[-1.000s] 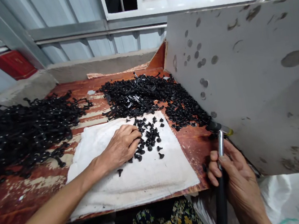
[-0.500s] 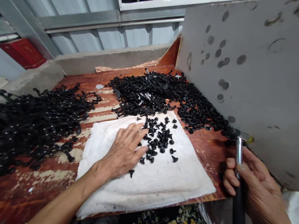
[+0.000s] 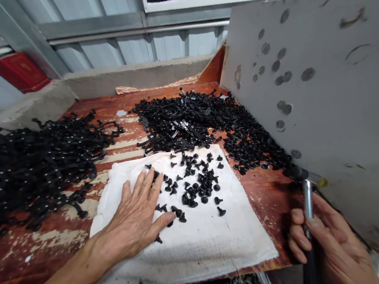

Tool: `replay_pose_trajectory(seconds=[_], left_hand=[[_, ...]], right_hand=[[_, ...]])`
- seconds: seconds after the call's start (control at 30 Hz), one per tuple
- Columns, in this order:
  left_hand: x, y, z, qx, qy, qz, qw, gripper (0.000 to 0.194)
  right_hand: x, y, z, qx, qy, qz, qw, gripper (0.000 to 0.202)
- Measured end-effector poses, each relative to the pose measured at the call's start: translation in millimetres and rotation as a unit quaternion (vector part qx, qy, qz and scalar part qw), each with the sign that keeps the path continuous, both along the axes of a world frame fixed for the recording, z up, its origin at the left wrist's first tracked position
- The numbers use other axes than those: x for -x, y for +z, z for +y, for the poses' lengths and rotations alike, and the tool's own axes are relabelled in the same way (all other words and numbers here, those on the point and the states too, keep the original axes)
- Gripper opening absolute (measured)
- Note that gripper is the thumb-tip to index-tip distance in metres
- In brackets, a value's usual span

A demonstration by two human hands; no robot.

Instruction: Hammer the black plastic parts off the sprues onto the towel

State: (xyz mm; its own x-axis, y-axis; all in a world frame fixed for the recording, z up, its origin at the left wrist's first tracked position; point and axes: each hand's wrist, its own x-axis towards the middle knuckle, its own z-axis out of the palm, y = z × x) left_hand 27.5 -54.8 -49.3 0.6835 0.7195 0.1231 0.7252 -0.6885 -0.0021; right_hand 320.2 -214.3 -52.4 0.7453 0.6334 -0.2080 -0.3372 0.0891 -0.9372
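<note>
My left hand (image 3: 130, 225) lies palm down on a folded white cloth (image 3: 223, 248), fingers stretched and spread. Small black mushroom-shaped pieces (image 3: 203, 184) are scattered over the cloth, some touching or partly under my fingers and thumb. At the right edge of the table, my right hand (image 3: 336, 243) is wrapped round a hammer (image 3: 307, 199) with a black grip and metal shaft. Its head points up, one end black and the other yellowish, close to a white panel. My palm hides part of the grip.
A tall heap of black strap-like parts (image 3: 33, 165) covers the table's left. Behind the cloth lies another heap of black strips (image 3: 180, 120), joined on the right by round black pieces (image 3: 250, 146). The spotted white panel (image 3: 351, 108) slants along the right side.
My left hand has slid left across the cloth with its fingers spreading, and more small black pieces now lie strewn near it. The right hand keeps the hammer in nearly the same place.
</note>
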Motion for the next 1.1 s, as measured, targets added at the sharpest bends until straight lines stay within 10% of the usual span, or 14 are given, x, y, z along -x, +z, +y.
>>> replay_pose_trajectory(seconds=[0.33,0.6,1.1], left_hand=[[-83,26.2,45,0.11,-0.045,0.026,0.993,0.066],[-82,29.7,91,0.091,-0.075,-0.056,0.991,0.039],[-97,41.2,88,0.083,0.012,0.013,0.996,0.034]], right_hand=[[-6,-5.7,-8,-0.007,0.04,-0.012,0.999,0.052],[-7,-6.3,-10,-0.008,0.047,0.006,0.999,0.051],[-9,-6.6,-11,0.014,0.042,0.003,0.999,0.051]])
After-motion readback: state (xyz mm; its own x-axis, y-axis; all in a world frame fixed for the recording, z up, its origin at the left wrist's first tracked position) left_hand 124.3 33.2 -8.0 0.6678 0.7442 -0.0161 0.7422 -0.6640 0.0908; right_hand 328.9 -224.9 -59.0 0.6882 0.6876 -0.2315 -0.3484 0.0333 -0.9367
